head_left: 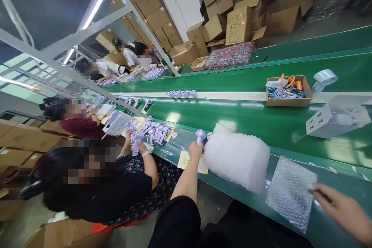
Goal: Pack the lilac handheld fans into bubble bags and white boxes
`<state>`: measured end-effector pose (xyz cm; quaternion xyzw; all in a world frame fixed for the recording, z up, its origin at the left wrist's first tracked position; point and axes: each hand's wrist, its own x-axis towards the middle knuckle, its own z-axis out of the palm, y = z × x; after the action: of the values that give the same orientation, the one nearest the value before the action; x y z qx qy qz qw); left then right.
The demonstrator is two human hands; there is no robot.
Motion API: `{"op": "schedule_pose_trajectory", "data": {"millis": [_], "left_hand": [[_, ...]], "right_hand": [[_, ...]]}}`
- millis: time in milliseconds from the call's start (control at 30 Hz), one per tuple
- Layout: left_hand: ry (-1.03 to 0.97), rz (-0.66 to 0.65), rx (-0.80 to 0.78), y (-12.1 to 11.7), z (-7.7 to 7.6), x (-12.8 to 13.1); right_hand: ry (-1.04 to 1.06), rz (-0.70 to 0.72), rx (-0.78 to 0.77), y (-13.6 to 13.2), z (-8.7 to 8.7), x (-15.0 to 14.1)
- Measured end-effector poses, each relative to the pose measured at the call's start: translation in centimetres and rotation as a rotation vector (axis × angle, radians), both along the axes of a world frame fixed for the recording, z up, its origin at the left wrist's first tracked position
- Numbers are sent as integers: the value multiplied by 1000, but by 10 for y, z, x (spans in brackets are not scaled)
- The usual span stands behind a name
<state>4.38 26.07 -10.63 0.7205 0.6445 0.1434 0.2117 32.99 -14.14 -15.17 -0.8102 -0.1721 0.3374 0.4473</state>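
My left hand (195, 150) is stretched out along the near edge of the green conveyor bench (261, 120) and closed round a small white and lilac hand fan (200, 136). Right beside it lies a thick stack of white bubble-wrap bags (238, 157). My right hand (338, 211) is at the lower right, its fingers pinching the edge of a single flat bubble-wrap bag (290, 192) that rests on the bench edge.
A co-worker in black (116, 190) sits to my left handling lilac fans from a pile (157, 131). More people sit further along. On the belt are a cardboard box of parts (287, 92), a white carton (338, 116) and a tape roll (324, 77). Cartons are stacked behind.
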Motion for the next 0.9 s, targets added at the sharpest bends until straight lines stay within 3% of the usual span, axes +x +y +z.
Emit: {"op": "schedule_pose_trajectory", "data": {"millis": [67,133,233,300,367,433,467,600,667,767,900], "left_hand": [[-33,-10,46,-4,19,3],[-203,-40,17,-25,36,17],[-621,-172,-328,-97,48,57],[-753,-295,-642,-163,41,86],[-750,-388,-891,-223,21,107],[-681,-413,-895,-262,-6,116],[-589,-506,-819,-272,-20,116],[-43,-1301,-402,-271,-66,98],[142,-1533,-244,-264,-79,91],[246,-1614,-117,-261,-87,93],[315,-1543,-81,-267,-83,107]], "right_hand": [[105,47,24,6,10,-40],[330,5,123,20,23,-65],[701,-94,386,48,40,-82],[836,-100,564,62,45,-81],[863,-168,608,64,45,-72],[846,-316,555,50,43,-56],[848,-388,525,37,41,-46],[895,-576,445,-27,36,-8],[924,-611,404,-55,36,3],[951,-578,389,-83,39,7],[980,-393,394,-102,48,-4]]}}
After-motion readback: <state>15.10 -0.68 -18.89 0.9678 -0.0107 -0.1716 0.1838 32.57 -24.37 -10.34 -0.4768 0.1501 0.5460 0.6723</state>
